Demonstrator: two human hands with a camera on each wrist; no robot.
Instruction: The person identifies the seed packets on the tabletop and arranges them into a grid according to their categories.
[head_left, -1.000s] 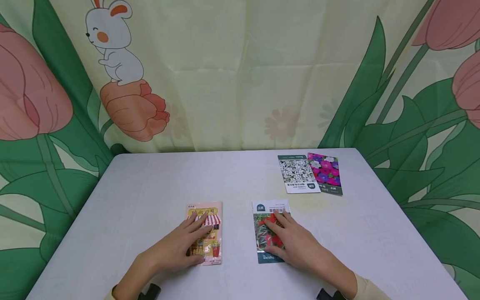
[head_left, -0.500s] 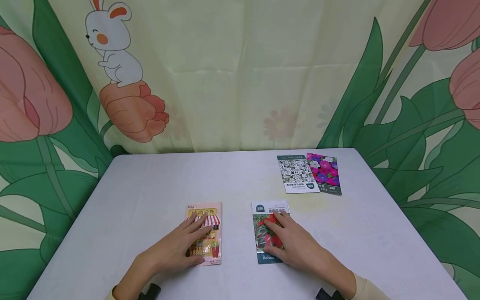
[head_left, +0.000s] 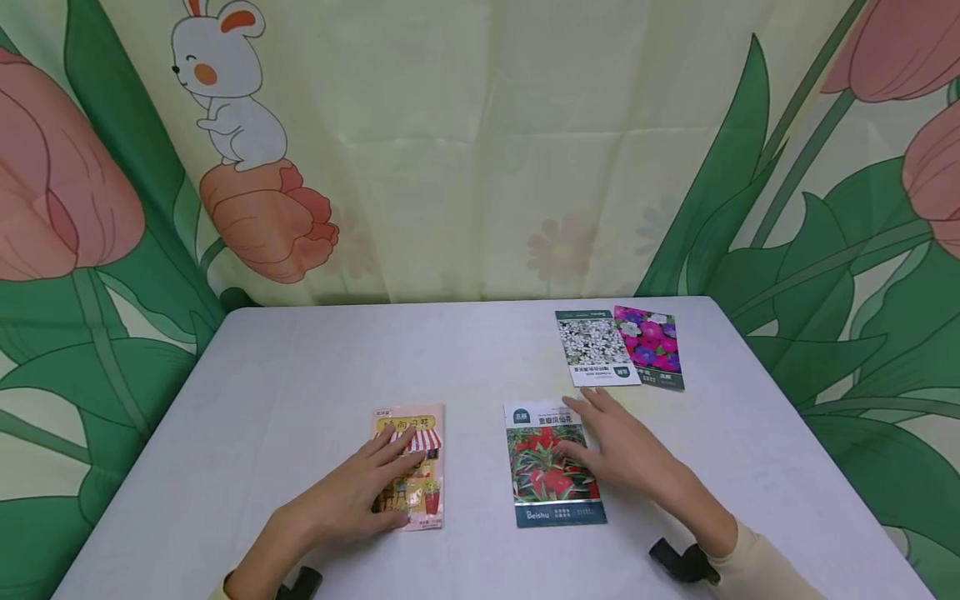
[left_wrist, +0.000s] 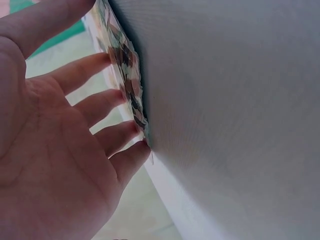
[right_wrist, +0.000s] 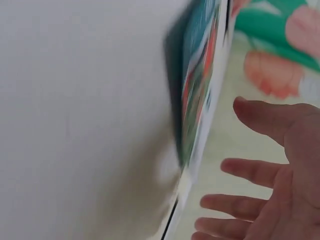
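Note:
On the left of the table, a pink seed packet (head_left: 432, 500) with a striped awning print lies flat. My left hand (head_left: 358, 490) rests on it with spread fingers; in the left wrist view its fingertips touch the face of the packet (left_wrist: 127, 70). To the right lies a seed packet with red flowers (head_left: 543, 475) and a dark teal band lettered "Beishu". My right hand (head_left: 628, 450) hovers over that packet's upper right edge with fingers extended. The right wrist view shows a gap between those fingers (right_wrist: 250, 172) and the packet (right_wrist: 197, 95). Neither hand grips anything.
Toward the table's back right lie a white-flower packet (head_left: 597, 343) and a magenta-flower packet (head_left: 651, 337), the white one slightly overlapping the other. A white cloth covers the table (head_left: 337, 358). Behind it hangs a printed curtain (head_left: 480, 167) with tulips and a rabbit.
My right hand has come up off the red-flower packet and shifted right and away from me, uncovering most of its print. The left hand and all the packets stay where they were.

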